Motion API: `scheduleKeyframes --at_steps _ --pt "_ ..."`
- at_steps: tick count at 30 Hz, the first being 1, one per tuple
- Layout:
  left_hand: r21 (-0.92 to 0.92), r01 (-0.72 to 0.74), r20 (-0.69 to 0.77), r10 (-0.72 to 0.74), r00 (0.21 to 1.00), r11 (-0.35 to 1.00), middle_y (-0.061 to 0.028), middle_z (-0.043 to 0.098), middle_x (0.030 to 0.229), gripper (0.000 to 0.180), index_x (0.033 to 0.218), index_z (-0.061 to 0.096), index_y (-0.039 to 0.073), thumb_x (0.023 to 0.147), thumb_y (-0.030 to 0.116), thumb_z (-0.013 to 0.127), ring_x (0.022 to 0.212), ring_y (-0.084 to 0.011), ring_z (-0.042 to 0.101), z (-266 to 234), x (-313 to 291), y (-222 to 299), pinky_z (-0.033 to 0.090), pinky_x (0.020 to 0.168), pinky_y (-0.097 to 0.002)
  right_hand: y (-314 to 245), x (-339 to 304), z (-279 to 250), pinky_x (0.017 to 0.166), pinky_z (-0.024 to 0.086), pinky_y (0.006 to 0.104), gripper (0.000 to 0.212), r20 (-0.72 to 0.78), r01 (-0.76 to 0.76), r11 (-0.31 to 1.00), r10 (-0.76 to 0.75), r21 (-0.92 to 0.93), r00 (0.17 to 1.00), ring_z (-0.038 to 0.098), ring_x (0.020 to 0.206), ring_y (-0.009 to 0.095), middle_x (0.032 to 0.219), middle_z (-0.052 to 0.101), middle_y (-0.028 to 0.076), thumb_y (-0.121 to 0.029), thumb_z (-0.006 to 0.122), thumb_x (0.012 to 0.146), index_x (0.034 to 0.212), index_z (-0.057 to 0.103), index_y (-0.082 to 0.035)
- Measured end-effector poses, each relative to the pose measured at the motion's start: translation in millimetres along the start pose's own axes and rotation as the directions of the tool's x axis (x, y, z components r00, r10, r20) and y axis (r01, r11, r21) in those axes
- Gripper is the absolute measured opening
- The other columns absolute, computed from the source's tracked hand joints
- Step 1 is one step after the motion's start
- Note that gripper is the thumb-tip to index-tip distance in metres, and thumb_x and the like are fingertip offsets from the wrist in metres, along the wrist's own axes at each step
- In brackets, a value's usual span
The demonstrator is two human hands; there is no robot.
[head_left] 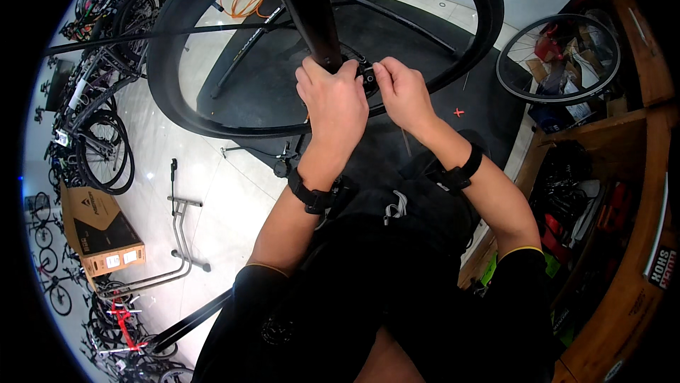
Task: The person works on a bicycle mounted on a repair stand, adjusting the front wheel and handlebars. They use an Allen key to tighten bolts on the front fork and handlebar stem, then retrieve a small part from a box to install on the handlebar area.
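A thick black bicycle tube (301, 8) slopes down toward me inside the loop of a deep black wheel rim (161, 86). At the tube's lower end my left hand (331, 103) is closed around it, and the wrapped fingertips are mostly hidden. Beside its thumb sits a small black bolted part (368, 80), which looks like a brake caliper. My right hand (405, 93) is closed in a pinch at that part's right edge; what lies between its fingertips is hidden. Below this hand shows a thin rod (406, 142), and I cannot tell whether it is held.
A black mat (489, 124) covers the floor under the wheel, with a small red cross-shaped piece (458, 112) on it. To the right, another wheel (501, 75) rests over a cluttered box beside wooden shelving (637, 124). Bicycles, a metal stand (185, 241) and a carton (99, 224) are left.
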State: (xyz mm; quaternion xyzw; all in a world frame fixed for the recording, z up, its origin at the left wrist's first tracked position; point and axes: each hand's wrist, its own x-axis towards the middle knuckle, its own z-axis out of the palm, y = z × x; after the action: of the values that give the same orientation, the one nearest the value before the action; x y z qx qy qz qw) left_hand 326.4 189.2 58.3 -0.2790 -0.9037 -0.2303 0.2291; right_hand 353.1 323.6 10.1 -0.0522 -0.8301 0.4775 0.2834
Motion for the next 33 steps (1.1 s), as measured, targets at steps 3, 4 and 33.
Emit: scheduleKeyframes --at_steps 3,4,33 --pt "-0.001 0.013 0.014 -0.013 1.000 1.000 -0.0231 0.052 0.108 0.024 0.108 0.073 0.007 0.084 0.011 0.073 0.103 -0.0394 0.049 0 0 0 0.042 0.089 -0.0462 -2 0 -1 0.057 0.047 0.0463 0.022 0.011 -0.015 1.000 0.015 0.006 1.000 0.062 0.067 0.043 0.069 0.061 0.022 -0.019 0.059 0.099 0.087 0.060 0.000" --pt "0.000 0.014 0.017 -0.014 1.000 1.000 -0.0232 0.052 0.108 0.025 0.108 0.073 0.007 0.084 0.011 0.073 0.104 -0.0395 0.049 0 0 1 0.042 0.089 -0.0462 -3 0 -1 0.058 0.047 0.0463 0.022 0.009 -0.020 1.000 0.020 0.007 1.000 0.063 0.068 0.043 0.069 0.061 0.022 -0.019 0.059 0.099 0.087 0.060 0.000" --pt "-0.012 0.005 0.003 -0.005 1.000 1.000 -0.0228 0.052 0.110 0.026 0.108 0.073 0.007 0.083 0.010 0.073 0.104 -0.0388 0.048 1 -1 -3 0.042 0.090 -0.0461 -18 1 0 0.059 0.047 0.0471 0.028 0.003 -0.168 0.985 0.168 0.040 0.986 0.063 0.068 0.044 0.070 0.061 0.025 -0.020 0.057 0.099 0.083 0.061 0.002"
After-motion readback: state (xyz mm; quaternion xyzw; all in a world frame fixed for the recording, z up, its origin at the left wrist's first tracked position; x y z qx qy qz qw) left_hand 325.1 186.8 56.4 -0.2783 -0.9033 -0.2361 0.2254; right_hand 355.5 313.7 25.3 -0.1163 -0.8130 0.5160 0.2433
